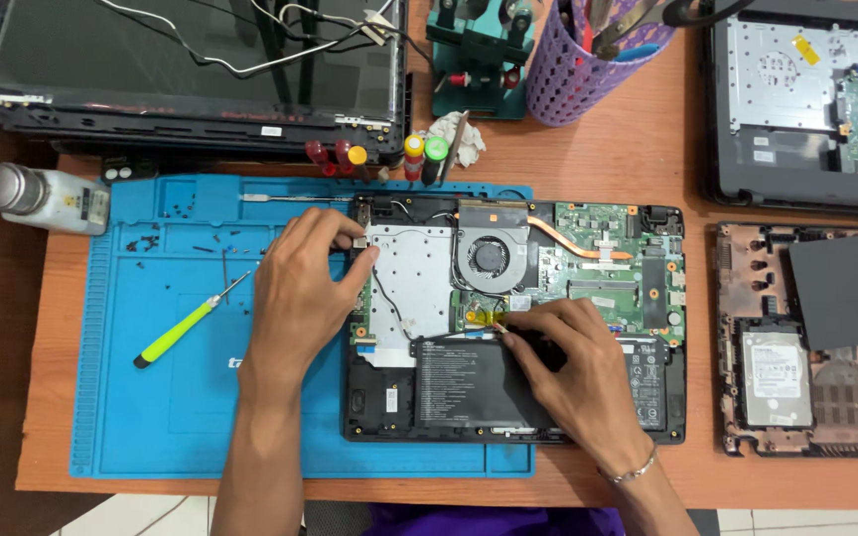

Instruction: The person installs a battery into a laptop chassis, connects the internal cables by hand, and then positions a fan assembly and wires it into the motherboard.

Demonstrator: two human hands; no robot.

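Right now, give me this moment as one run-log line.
left hand: fingers on opened laptop upper left corner | right hand: fingertips at battery top edge | green screwdriver: loose on blue mat

Both forearms bare with no sleeves in view; left hand (302, 293) carries no ring or band; right hand (570, 362) has a thin silver-coloured bracelet (634, 470) at the wrist; purple garment (494, 520) visible at six o'clock.

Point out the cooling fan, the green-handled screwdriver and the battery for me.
cooling fan (491, 256): head view, on its round hub.
green-handled screwdriver (176, 335): head view, mid-handle.
battery (469, 382): head view, on its black label face.
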